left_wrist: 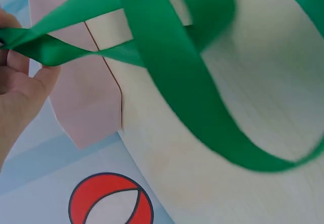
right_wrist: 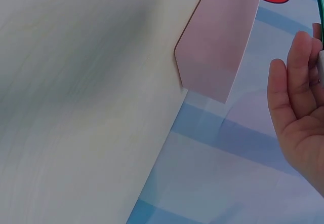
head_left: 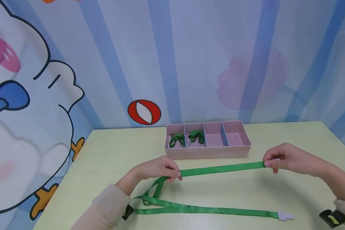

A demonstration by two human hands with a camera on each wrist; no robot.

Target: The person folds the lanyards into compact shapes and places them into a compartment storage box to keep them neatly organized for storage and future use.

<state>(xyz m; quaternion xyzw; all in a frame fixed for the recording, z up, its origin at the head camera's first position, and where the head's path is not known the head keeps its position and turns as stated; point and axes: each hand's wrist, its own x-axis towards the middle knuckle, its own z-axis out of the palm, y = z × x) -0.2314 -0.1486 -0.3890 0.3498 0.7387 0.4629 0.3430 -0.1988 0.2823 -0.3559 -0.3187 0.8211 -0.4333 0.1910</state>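
Left grip: your left grip (head_left: 160, 168) is clamped on the green lanyard (head_left: 222, 169), thumb against fingers, where the taut span meets the slack loops.
Right grip: your right grip (head_left: 293, 159) pinches the other end of that span; a pale bit shows among the fingers, too covered to name.
Why two grips: your hands stand well apart, probably so the pull between them draws this length straight and flat.
Lanyard's place: the span hangs above the surface (head_left: 233, 191), in front of the pink box (head_left: 210, 152); a lower run stretches nearer you toward the right. You cannot tell how much of that run rests on the surface.
Lanyard's look: smooth, slightly shiny green ribbon, flat between your grips, looped and twisted by your left cuff (head_left: 109, 199); the lower run ends in a white clip (head_left: 284, 216).
Box: it sits by the middle of the surface's far edge, its long side facing you, perhaps so its compartments are within reach of both hands.
Box contents: one bundled green lanyard (head_left: 176, 140) lies in the leftmost compartment, another bundle (head_left: 196, 136) in the next.
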